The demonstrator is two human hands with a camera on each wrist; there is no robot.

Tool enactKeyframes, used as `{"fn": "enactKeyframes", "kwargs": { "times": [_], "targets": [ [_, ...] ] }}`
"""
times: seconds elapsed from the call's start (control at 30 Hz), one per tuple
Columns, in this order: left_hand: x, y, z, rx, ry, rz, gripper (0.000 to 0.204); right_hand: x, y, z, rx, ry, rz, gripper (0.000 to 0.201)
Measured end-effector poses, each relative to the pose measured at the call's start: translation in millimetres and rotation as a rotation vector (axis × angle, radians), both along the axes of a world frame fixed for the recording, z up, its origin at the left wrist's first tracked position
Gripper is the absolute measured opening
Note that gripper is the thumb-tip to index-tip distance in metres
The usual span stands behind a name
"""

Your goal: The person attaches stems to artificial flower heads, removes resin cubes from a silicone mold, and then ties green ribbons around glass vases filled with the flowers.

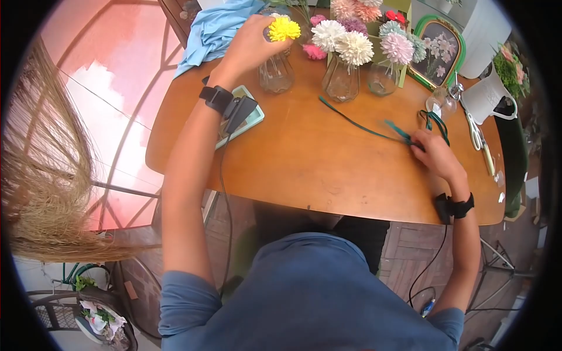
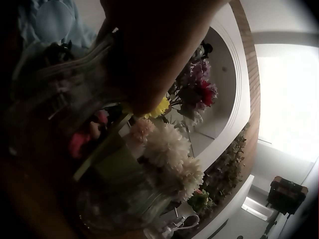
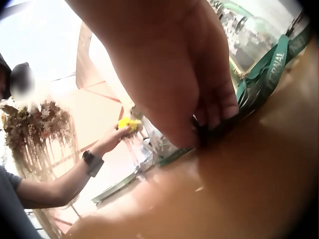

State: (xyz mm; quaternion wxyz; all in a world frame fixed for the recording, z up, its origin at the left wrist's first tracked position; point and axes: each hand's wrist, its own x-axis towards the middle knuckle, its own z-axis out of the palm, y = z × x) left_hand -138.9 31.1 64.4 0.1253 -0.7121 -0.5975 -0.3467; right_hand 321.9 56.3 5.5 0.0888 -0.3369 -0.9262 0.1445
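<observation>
One yellow flower is pinched in the left grip near a glass vase; the right grip pinches green ribbon.

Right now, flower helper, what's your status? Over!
Left fingers holding yellow flower by a glass vase. Right fingers pinching green ribbon on the table. White flowers crowding close beside the yellow one.

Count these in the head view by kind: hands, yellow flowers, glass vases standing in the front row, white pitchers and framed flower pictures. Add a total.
Hands (left hand, right hand): 2
Yellow flower: 1
Front-row glass vases: 3
White pitcher: 1
Framed flower picture: 1
Total: 8
</observation>
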Motion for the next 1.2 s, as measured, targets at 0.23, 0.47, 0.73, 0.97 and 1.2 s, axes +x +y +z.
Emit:
{"fn": "enactKeyframes", "kwargs": {
  "times": [0.23,0.47,0.73,0.97,1.2],
  "targets": [
    [3,11,-2,0.193,-0.087,-0.046,0.049,68,27,10,0.058,-0.072,-0.364,0.016],
    [11,-15,44,0.529,-0.021,0.075,0.037,16,-23,55,0.352,0.024,-0.333,0.036],
    [134,-62,-7,0.128,-0.436,-0.402,0.049,-84,-45,22,-0.479,0.645,0.124,0.051],
    [177,-60,-63,-0.211,-0.739,-0.526,0.042,-107,-41,-24,-1.241,0.719,0.083,0.024],
    [182,-43,-70,-0.276,-0.739,-0.629,0.037,-92,-35,-16,-1.456,0.657,0.028,0.021]
  ]
}}
